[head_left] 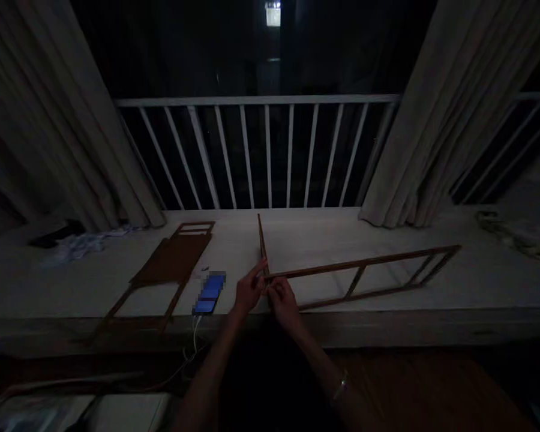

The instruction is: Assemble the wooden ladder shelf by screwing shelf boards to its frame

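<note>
At the near end of a brown wooden ladder-like frame (359, 279), my two hands meet in dim light. My left hand (249, 290) is closed around the corner of the wood, its index finger reaching along a narrow wooden piece (261, 237) that points away toward the window. My right hand (284, 301) is pinched at the same corner, just below the frame's upper rail. Whatever small thing lies between its fingertips is too dark to name. The ladder-like frame stretches off to the right with several crossbars.
Left of my hands lies a second brown wooden frame with a panel (173, 258). A lit phone (209, 293) with a white cable (195, 336) is beside it. All rest on a white window ledge (315, 237). Behind are a white railing (256, 101) and curtains (414, 138).
</note>
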Motion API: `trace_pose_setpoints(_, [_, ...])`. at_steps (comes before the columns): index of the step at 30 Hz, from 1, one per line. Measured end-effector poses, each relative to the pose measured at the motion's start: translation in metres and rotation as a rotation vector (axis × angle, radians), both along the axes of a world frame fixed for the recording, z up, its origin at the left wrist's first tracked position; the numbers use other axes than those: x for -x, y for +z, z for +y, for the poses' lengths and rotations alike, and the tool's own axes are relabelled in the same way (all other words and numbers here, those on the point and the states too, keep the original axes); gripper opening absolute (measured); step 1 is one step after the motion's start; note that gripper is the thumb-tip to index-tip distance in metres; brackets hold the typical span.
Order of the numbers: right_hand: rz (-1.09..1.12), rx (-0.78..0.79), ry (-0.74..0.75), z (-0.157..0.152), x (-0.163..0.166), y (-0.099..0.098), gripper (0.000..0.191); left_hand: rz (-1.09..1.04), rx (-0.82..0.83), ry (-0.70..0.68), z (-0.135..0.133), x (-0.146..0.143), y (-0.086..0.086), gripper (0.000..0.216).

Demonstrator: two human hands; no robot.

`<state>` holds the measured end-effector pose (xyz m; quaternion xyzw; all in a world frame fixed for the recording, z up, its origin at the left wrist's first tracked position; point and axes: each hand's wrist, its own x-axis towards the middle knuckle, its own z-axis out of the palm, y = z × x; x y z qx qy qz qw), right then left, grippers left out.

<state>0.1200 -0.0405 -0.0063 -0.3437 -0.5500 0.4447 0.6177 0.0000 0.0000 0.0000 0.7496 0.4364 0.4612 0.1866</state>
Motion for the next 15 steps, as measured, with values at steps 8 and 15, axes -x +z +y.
trace_pose_setpoints(8, [0.019, 0.049, -0.008, -0.0006, 0.0030, 0.0006, 0.010, -0.013, 0.007, 0.035, -0.0003, -0.0011, -0.0009, 0.040])
trace_pose_setpoints(15, [0.018, 0.058, -0.032, -0.0014, 0.0044, 0.0005, 0.015, -0.019, -0.006, 0.040, -0.0003, -0.0009, 0.0005, 0.040])
